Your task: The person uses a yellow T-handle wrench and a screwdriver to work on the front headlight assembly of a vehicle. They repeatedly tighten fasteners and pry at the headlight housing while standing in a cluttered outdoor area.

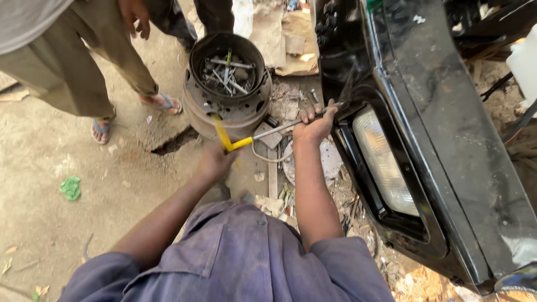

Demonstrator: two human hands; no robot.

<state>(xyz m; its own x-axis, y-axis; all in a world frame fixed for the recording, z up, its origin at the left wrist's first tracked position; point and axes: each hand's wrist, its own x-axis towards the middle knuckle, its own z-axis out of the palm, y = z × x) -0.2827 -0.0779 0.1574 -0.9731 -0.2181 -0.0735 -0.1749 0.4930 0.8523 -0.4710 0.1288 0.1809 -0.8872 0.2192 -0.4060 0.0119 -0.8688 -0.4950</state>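
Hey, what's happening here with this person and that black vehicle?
A person in a blue work shirt works a long tool with a yellow handle at the corner of a black vehicle body panel, beside its headlamp. The left hand grips the yellow end; the right hand holds the metal shaft near the panel. A metal drum of tools stands on the dirt ahead, with another person beside it.

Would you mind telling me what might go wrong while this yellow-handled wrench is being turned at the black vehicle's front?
The right hand steadies the wrench shaft close to the headlamp; a slip might knock knuckles or steel against the lens. The left hand grips the yellow handle near the metal drum, so a sudden release may strike it. A bystander's sandalled foot stands close.
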